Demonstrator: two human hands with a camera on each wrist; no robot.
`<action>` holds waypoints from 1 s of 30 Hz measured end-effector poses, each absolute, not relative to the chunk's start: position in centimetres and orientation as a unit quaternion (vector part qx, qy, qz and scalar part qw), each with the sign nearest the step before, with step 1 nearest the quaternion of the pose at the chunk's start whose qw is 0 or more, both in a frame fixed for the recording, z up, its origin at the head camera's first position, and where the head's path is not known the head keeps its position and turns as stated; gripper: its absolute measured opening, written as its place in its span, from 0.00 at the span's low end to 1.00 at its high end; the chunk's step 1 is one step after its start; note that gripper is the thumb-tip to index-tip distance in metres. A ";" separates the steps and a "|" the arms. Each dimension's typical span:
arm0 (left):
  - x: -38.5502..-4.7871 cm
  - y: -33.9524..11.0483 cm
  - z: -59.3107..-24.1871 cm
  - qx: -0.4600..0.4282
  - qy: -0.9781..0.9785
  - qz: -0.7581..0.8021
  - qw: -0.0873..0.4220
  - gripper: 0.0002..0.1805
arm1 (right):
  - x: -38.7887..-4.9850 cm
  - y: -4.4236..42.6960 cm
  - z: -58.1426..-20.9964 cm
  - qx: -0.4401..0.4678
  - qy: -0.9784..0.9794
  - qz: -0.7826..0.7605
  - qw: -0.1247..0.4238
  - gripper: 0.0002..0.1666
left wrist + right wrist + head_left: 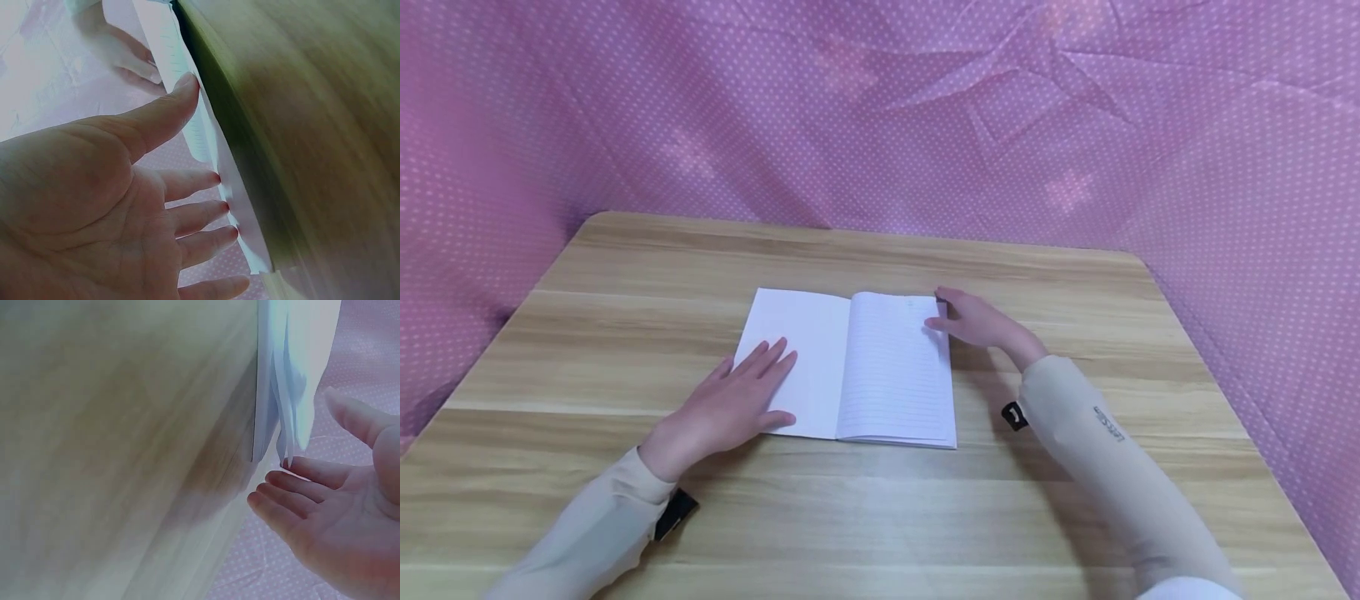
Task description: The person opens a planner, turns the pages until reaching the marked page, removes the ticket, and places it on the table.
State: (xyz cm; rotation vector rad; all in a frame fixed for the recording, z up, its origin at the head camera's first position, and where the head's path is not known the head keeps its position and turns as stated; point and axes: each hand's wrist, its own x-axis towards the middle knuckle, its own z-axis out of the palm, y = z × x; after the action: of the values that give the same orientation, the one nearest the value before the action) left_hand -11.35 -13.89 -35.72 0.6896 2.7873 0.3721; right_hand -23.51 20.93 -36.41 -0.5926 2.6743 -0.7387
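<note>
An open notebook (897, 375) lies on the table, its left page blank white and its right page ruled with lines. My left hand (726, 410) rests on the blank page with fingers spread, the fingertips touching the paper in the left wrist view. At the notebook's upper right corner is my right hand (973, 321), its thumb over the ruled page and its fingers beside the outer edge. In the right wrist view, the loose page edges (284, 406) stand apart from the stack. The index fingertip there meets a page corner, while the thumb (353, 419) stays away from the fingers.
The wood-grain table (865, 517) has rounded far corners. Pink dotted cloth (880, 125) hangs behind it and at both sides. Black straps or mounts (676, 514) show under both sleeved wrists.
</note>
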 end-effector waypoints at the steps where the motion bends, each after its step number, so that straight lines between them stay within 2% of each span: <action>1: -11.4 -13.9 -35.7 0.237 0.955 0.127 0.123 0.43 | -23.6 20.9 -36.3 -0.206 0.931 -0.260 0.153 0.42; 9: -11.4 -13.9 -35.8 0.235 0.956 0.126 0.126 0.43 | -23.4 20.8 -35.9 -0.206 0.925 -0.283 0.150 0.38; 20: -11.4 -13.8 -35.9 0.235 0.956 0.127 0.124 0.43 | -21.7 21.7 -36.6 -0.227 0.874 -0.420 0.086 0.28; 23: -11.3 -13.8 -35.6 0.236 0.956 0.127 0.123 0.43 | -20.7 21.7 -36.6 -0.209 0.844 -0.484 0.101 0.25; 30: -11.2 -13.7 -35.6 0.238 0.956 0.121 0.120 0.43 | -17.6 21.9 -36.8 -0.145 0.812 -0.542 0.158 0.27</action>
State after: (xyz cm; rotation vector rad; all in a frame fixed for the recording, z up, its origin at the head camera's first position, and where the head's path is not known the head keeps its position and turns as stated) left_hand -11.15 -13.73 -35.59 0.6956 2.7948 0.3546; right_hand -17.65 21.94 -36.78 -0.4150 2.3235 -1.5504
